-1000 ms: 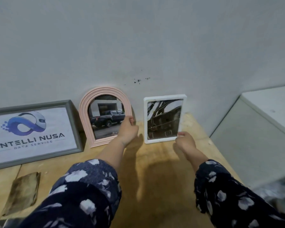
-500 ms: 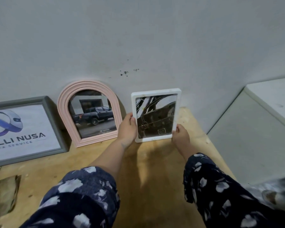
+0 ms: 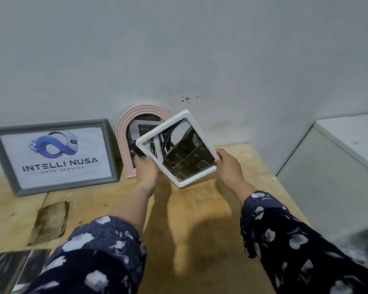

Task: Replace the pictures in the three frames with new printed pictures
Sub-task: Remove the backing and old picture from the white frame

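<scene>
Wooden table (image 3: 200,240): runs from the wall toward the viewer and bears all items noted below

Grey frame (image 3: 6,166): leans upright against the wall at 9 o'clock from the hands, logo print inside, untouched

Pink arched frame (image 3: 123,132): leans against the wall just right of the grey frame; its right half is hidden behind the white frame

White frame (image 3: 191,181): held clear of the table between both hands, glass side toward the viewer, rotated so its long axis runs from about 11 o'clock to 5 o'clock. It overlaps the pink arched frame in view; contact between them cannot be confirmed

Loose prints (image 3: 49,221): lie flat on the table at 7 o'clock from the white frame, well apart from it, with more at the lower left edge

Left hand (image 3: 146,172): grips the frame's lower left long edge, fingers behind and unseen

Right hand (image 3: 228,166): pinches the right corner, thumb on the front rim

Judgement: the back panel faces away from the viewer, so the next move likely calls for turning the frame over about its long axis. Both hands sit on opposite edges, equally near
</scene>
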Tool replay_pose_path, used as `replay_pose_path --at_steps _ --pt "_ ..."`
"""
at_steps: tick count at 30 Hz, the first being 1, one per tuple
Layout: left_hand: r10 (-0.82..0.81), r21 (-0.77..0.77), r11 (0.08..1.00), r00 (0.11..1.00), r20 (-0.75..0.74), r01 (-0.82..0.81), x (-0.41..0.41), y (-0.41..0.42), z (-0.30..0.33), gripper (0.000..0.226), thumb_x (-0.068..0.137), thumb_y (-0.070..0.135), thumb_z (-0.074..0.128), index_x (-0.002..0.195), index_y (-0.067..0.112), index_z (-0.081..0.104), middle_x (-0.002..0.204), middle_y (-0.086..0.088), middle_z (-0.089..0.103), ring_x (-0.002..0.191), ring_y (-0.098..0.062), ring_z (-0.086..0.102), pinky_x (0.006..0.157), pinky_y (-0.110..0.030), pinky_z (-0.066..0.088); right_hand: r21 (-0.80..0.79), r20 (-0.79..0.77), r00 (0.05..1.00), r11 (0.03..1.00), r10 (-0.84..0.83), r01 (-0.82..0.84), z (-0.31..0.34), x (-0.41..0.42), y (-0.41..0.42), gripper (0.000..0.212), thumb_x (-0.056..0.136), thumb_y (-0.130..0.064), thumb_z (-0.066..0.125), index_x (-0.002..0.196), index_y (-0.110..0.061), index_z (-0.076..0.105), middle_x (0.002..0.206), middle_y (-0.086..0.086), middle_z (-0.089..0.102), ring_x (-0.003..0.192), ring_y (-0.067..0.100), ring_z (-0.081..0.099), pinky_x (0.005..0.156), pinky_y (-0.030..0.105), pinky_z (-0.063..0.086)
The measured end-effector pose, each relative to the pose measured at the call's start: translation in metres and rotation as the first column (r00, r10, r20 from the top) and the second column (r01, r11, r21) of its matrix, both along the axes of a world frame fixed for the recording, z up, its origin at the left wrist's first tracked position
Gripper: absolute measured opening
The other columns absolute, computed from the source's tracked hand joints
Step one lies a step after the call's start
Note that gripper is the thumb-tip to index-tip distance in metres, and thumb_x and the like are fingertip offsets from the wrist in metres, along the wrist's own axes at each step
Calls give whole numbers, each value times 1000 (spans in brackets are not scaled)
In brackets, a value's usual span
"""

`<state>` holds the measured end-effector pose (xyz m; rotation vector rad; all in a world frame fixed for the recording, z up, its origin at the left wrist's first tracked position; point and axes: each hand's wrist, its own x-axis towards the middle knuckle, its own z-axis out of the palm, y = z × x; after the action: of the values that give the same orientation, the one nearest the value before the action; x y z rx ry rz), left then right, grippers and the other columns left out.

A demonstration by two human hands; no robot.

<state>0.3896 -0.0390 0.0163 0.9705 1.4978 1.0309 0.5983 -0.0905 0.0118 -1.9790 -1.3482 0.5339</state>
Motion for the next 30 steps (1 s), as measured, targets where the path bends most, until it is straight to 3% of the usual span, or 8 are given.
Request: replay_pose_path --at_steps 3,6,8,12,19,24,26,30 --pt "164 110 982 981 -107 -152 -50 -27 18 52 104 31 25 152 14 16 148 -10 38 138 -32 35 111 -41 28 25 199 973 992 115 -123 20 -36 -17 31 96 -10 45 121 -21 59 102 0 65 86 20 58 71 28 43" --pt "195 223 964 956 -218 -146 -92 -55 32 43 104 37 18 132 12 40 121 -5 51 120 -26 49 99 -38 36 43 403 896 974 189 -225 29 -69 -35 31 93 -10 47 117 -23 63 100 4 65 86 25 60 71 30 46" --pt "195 262 957 940 -281 -120 -110 -72 41 44 104 40 15 123 16 46 113 -3 50 117 -24 49 96 -35 33 43 519 831 964 203 -262 28 -90 -47 34 92 -8 47 119 -22 61 101 7 63 90 29 59 70 31 42" --pt "86 191 982 919 -385 -12 -141 -110 39 60 104 45 11 132 12 52 137 -11 51 129 -27 45 108 -36 30 21 667 712 950 217 -310 21 -135 -84 47 92 -2 47 135 -19 50 119 7 59 101 29 53 81 36 44" --pt "-39 74 993 838 -545 94 -169 -161 2 67 103 47 13 117 5 64 122 -18 62 116 -33 54 97 -36 38 150 702 700 935 127 -320 -20 -164 -139 37 85 -4 62 119 -20 63 109 5 65 98 27 54 90 39 43" --pt "-93 37 989 801 -591 142 -171 -186 -18 54 104 42 21 104 9 64 107 -15 62 100 -29 56 84 -31 36 38 729 668 966 147 -254 -51 -171 -179 51 72 -2 73 115 -27 61 107 -3 61 99 22 52 94 40 40" --pt "-113 3 990 814 -569 139 -173 -190 -29 52 103 44 24 110 10 63 112 -13 62 97 -26 54 85 -31 40 4 729 661 964 178 -265 -59 -174 -191 50 71 -1 73 111 -27 62 104 -5 60 95 21 52 90 37 39" --pt "-173 -62 985 852 -494 163 -176 -196 -49 48 98 45 38 133 15 54 130 -9 58 117 -27 54 100 -38 44 -32 751 627 959 209 -281 -71 -179 -205 41 73 -1 71 105 -26 63 99 -5 60 90 20 53 85 36 40"
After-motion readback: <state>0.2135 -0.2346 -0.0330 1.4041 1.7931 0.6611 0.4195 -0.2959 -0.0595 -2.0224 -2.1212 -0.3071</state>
